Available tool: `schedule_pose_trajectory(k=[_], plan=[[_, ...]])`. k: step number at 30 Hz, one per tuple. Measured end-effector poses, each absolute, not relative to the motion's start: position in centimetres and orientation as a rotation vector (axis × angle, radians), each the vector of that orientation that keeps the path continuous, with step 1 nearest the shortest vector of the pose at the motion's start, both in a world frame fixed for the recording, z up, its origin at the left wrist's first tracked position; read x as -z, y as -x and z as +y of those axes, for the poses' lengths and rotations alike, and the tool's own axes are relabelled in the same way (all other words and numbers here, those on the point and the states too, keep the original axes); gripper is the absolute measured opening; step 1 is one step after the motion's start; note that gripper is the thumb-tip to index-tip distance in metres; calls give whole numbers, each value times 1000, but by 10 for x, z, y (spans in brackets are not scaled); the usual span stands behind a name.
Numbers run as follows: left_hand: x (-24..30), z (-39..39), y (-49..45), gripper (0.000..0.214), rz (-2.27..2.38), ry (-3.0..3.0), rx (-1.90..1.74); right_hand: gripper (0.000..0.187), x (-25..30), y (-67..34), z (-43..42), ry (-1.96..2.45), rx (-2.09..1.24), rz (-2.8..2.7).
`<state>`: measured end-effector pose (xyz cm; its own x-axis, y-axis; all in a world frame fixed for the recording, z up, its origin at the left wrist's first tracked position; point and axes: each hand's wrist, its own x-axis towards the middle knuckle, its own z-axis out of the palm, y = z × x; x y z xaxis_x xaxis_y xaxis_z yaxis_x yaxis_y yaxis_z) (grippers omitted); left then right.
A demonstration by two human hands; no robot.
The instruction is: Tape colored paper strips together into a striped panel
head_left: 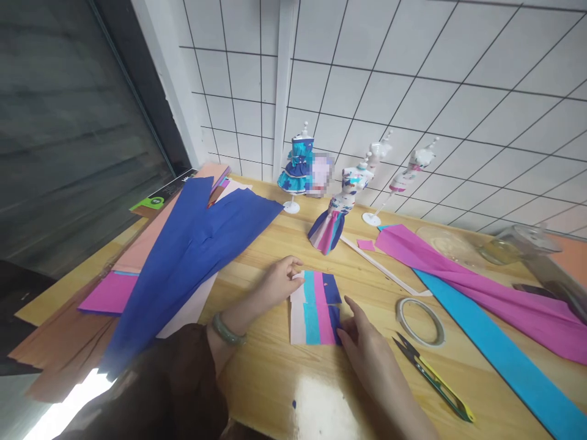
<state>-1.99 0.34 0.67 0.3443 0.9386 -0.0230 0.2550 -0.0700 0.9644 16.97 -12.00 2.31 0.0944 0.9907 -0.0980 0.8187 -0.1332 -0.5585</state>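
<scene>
A small striped paper piece [316,308], with white, turquoise, pink and dark blue bands, lies flat on the wooden table [270,373]. My left hand [275,284] pinches its upper left corner with curled fingers; a green bangle sits on that wrist. My right hand [369,351] rests flat at the piece's lower right edge, fingers stretched and touching the blue band.
Large dark blue crepe sheets [197,250] over pink and peach ones lie left. Three small mannequins [337,211] in paper dresses stand at the back. A tape ring [419,321], yellow thread snips [435,376], magenta and turquoise strips [486,293] and a clear jar [536,253] lie right.
</scene>
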Motion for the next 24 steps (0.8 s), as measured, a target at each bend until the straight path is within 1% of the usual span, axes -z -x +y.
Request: schedule_pose_trajectory(k=[9, 13, 20, 24], plan=[[-4, 4, 20, 35, 1053, -1395, -809, 52, -35, -168, -134, 1881, -830, -1676], [-8, 4, 23, 42, 1095, -1425, -749, 52, -37, -172, -138, 1829, -857, -1530], [-22, 6, 39, 55, 1067, -1512, -510, 70, -40, -220, -120, 1726, -883, -1276], [-32, 6, 45, 59, 1073, -1555, -400, 70, -52, -228, -103, 1767, -782, -1185]])
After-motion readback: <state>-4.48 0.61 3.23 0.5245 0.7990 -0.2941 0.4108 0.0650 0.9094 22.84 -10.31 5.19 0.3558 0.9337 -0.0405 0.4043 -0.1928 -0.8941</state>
